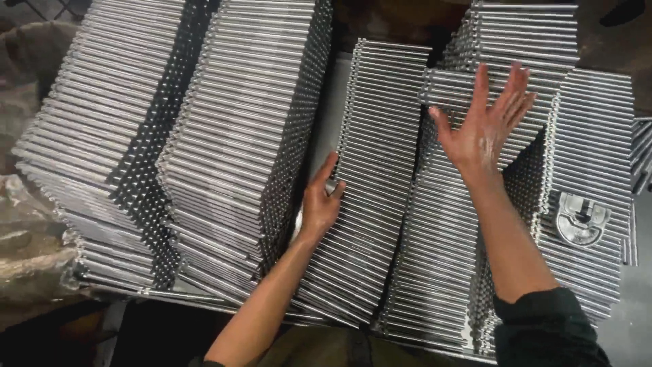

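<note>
Tall stacks of shiny metal rods fill the view. My left hand grips the left edge of a middle stack of rods, thumb up along its side and fingers curled on it. Flat and with fingers spread, my right hand rests on the top layer of rods of the stack to the right. Nothing is held in the right hand.
Two large leaning rod stacks stand at the left. A further stack at the right carries a grey curved metal fitting. Crumpled wrapping lies at the far left. Dark floor shows along the bottom.
</note>
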